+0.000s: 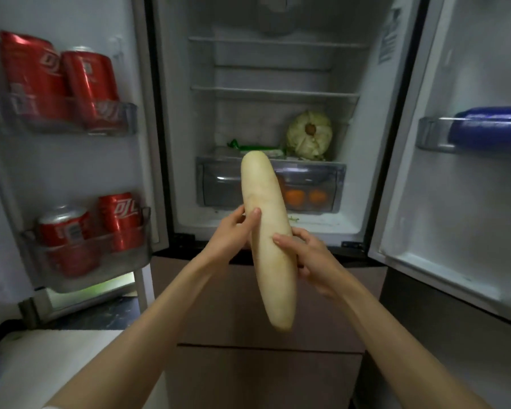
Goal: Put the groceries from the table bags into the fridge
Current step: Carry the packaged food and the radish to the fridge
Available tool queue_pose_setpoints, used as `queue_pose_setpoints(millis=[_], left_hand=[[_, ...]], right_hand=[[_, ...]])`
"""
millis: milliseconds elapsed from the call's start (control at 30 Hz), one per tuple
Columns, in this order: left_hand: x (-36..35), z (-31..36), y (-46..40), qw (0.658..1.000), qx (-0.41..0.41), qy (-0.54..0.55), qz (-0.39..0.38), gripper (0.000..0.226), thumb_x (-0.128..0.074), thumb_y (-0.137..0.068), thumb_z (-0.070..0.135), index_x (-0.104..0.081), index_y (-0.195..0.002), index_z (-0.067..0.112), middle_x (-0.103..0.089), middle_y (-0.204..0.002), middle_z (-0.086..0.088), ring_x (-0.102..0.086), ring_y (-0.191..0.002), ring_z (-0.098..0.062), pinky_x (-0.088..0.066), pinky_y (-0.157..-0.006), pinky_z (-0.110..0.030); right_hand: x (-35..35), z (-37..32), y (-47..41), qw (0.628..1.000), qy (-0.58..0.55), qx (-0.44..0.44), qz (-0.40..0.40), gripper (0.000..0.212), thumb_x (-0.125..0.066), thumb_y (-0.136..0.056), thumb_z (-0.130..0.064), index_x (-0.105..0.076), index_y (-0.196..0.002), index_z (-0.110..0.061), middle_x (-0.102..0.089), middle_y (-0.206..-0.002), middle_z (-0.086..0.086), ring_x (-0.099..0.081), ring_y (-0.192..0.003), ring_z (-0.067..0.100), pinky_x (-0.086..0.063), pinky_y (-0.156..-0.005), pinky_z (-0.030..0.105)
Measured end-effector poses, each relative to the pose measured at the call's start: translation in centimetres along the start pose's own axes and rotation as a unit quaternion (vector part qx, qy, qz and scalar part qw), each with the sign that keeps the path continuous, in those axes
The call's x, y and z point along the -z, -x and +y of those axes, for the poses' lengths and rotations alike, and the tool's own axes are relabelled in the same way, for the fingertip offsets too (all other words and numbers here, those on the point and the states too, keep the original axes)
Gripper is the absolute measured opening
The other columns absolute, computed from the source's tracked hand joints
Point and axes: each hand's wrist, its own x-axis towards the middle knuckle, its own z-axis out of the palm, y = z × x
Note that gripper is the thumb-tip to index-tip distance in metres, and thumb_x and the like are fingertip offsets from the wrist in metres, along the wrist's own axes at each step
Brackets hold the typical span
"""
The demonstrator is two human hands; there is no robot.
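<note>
Grip: left hand point(233, 231) and right hand point(307, 255) both closed around white radish point(267, 231), held before open fridge point(278, 119) | Done: cabbage point(309, 135), oranges point(295, 196), cans point(89, 84) inside | Left: radish; bags unseen.

I hold a radish point(270, 240) before the open fridge point(278, 113), left hand point(233, 234) on its left, right hand point(310, 258) on its right. A cabbage point(309, 134) sits on the shelf above the drawer point(219, 184) containing oranges point(306, 196). Cans point(71, 84) stand in the left door's racks.
</note>
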Motion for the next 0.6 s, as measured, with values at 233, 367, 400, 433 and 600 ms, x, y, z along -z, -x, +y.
queue_pose_setpoints(millis=[233,367,400,433,600], left_hand=[[3.9,-1.1,-14.3,0.995,-0.010,0.050,0.092,0.041,-0.062,-0.087,0.029,-0.049,-0.121,0.010,-0.061,-0.116,-0.004,-0.060,-0.103,-0.014,-0.051,-0.080,-0.029],[7.1,-0.1,-20.3,0.990,-0.013,0.069,0.124,0.025,-0.056,-0.091,0.013,-0.058,-0.114,0.002,-0.065,-0.109,-0.011,-0.062,-0.091,-0.014,-0.050,-0.067,-0.019],[7.7,-0.1,-21.3,0.989,-0.010,0.074,0.131,0.021,-0.054,-0.092,0.011,-0.060,-0.110,0.002,-0.065,-0.105,-0.011,-0.063,-0.089,-0.013,-0.052,-0.067,-0.017],[8.2,-0.1,-22.1,0.988,-0.009,0.075,0.138,0.019,-0.052,-0.093,0.010,-0.060,-0.108,0.002,-0.065,-0.101,-0.010,-0.063,-0.087,-0.013,-0.054,-0.068,-0.016],[9.9,-0.6,-26.1,0.986,-0.021,0.005,0.168,0.020,-0.050,-0.095,0.017,-0.063,-0.107,0.008,-0.068,-0.102,-0.010,-0.064,-0.098,-0.023,-0.050,-0.088,-0.037]], right_hand=[[-0.4,-5.6,-16.2,0.997,-0.055,-0.048,-0.028,0.038,-0.066,-0.081,-0.038,-0.061,-0.108,-0.013,-0.066,-0.107,0.011,-0.061,-0.102,0.028,-0.051,-0.084,0.041],[-1.9,-8.0,-24.1,0.985,-0.138,-0.093,-0.045,0.037,-0.065,-0.081,-0.040,-0.064,-0.098,-0.006,-0.068,-0.092,0.015,-0.064,-0.091,0.028,-0.049,-0.089,0.046],[-2.3,-8.5,-25.9,0.982,-0.145,-0.107,-0.046,0.040,-0.065,-0.081,-0.041,-0.064,-0.100,-0.005,-0.068,-0.090,0.014,-0.064,-0.089,0.028,-0.050,-0.086,0.045],[-2.7,-8.9,-27.7,0.981,-0.147,-0.117,-0.051,0.045,-0.066,-0.080,-0.042,-0.063,-0.105,-0.005,-0.068,-0.090,0.014,-0.064,-0.090,0.028,-0.050,-0.084,0.044],[-4.3,-10.1,-35.4,0.980,-0.125,-0.150,-0.040,0.045,-0.069,-0.078,-0.045,-0.062,-0.097,-0.005,-0.069,-0.075,0.012,-0.064,-0.077,0.026,-0.053,-0.073,0.043]])
